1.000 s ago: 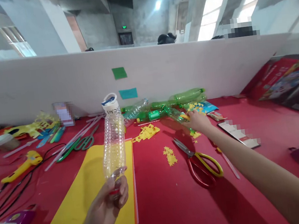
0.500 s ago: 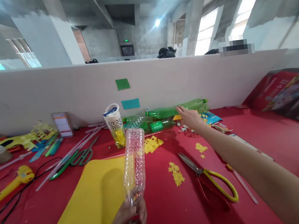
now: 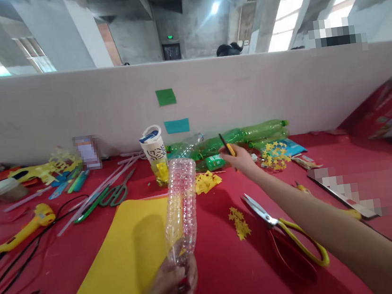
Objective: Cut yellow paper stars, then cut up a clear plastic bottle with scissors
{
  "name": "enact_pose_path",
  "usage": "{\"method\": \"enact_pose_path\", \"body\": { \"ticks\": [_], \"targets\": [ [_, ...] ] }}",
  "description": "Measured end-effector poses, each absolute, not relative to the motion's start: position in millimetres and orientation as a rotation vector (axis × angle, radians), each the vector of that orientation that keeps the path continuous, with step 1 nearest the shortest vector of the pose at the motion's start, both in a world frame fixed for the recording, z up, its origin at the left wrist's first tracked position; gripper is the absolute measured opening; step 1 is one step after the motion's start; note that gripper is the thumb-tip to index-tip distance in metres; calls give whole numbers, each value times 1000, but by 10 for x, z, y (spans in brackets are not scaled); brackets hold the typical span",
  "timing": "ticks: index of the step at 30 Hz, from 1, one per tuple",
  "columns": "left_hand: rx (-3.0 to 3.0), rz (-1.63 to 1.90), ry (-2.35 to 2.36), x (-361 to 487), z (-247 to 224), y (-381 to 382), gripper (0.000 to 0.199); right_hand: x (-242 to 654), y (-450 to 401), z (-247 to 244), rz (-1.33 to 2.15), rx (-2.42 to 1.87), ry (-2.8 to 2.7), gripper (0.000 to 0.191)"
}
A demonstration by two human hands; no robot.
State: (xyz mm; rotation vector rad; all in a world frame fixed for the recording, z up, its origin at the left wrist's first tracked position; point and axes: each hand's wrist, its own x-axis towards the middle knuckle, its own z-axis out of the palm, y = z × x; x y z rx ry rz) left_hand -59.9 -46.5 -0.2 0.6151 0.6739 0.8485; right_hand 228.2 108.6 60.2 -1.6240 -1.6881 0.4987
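Note:
My left hand (image 3: pixel 176 273) is wrapped round the neck end of a clear ribbed plastic bottle (image 3: pixel 183 198), which stands up over the yellow sheet (image 3: pixel 116 252). Further back, my right hand (image 3: pixel 238 156) pinches a slim yellow and black tool (image 3: pixel 227 145), in front of the green bottles (image 3: pixel 261 130). Below that hand, a pile of yellow stars (image 3: pixel 240 222) lies beside scissors with yellow handles (image 3: pixel 300 239). More yellow pieces (image 3: pixel 207 182) are just right of the clear bottle.
A white patterned cup (image 3: pixel 154 149) stands near the white partition (image 3: pixel 105 105). Green scissors (image 3: pixel 118 194), a yellow glue gun (image 3: pixel 27 227) with a black cord and a lidded cup (image 3: pixel 6 189) are on the left. A flat device (image 3: pixel 345 195) lies right of my forearm.
My right hand has come off the green bottles and now has the yellow and black tool raised. My left hand still holds the clear bottle. The camera view has shifted slightly.

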Motion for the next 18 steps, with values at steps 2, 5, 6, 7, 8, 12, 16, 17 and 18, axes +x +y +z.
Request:
{"method": "enact_pose_path", "body": {
  "ticks": [2, 5, 6, 7, 8, 12, 16, 17, 18],
  "targets": [
    [663, 806, 644, -583, -3, -485, 23, 2038, 749, 701, 723, -1485, -1687, 28],
    [766, 723, 623, -570, 24, -577, 29, 1759, 280, 835, 1146, -1250, -1518, 26],
    [807, 698, 632, -572, 49, -630, 30, 1705, 164, 869, 1285, -1188, -1406, 30],
    [844, 674, 652, -578, 82, -695, 31, 1668, 70, 897, 1369, -1158, -1344, 34],
    [875, 654, 679, -589, 124, -769, 32, 1640, -4, 920, 1438, -1128, -1282, 36],
    [951, 602, 778, -741, 370, -1125, 38, 1539, -230, 1010, 1548, -1010, -1181, 34],
    [1098, 434, 800, -1257, 582, -1557, 50, 1460, -523, 1143, 1528, -797, -949, 26],
    [1131, 412, 865, -1447, 587, -1678, 50, 1463, -606, 1161, 1515, -775, -895, 25],
    [1165, 395, 961, -1650, 563, -1799, 48, 1476, -688, 1167, 1500, -769, -868, 28]
  ]
}}
